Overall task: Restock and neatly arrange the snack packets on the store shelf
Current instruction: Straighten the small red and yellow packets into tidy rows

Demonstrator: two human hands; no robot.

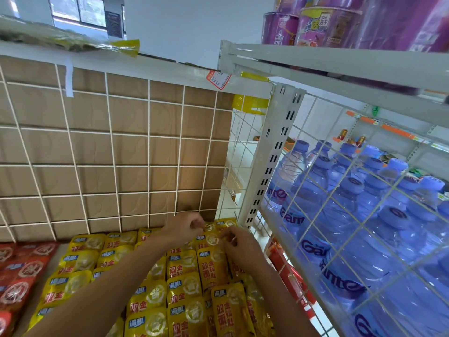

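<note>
While both forearms are stretching across the shelf (pixel 28 310), the left hand (pixel 184 227) and right hand (pixel 239 242) are meeting at its far right corner, just in front of the wire grid (pixel 109 147). The right fingers (pixel 227 239) are pinching the edge of a back-row packet (pixel 211 237), and the left fingers (pixel 197 224) are curling tightly onto its top edge; how much of it they are holding is hidden behind the knuckles. That packet is lying among the yellow snack packets (pixel 184 288), which are covering the shelf in overlapping rows, the nearest ones running out of the bottom of the view and several disappearing under the arms. Red packets (pixel 19 273) are sitting beside them at the left, cut off by the edge. Cardboard (pixel 133 113) is showing behind the grid. To the right, water bottles (pixel 340 205) are standing behind a wire side panel, and purple tubs (pixel 323 25) above are only partly showing.
</note>
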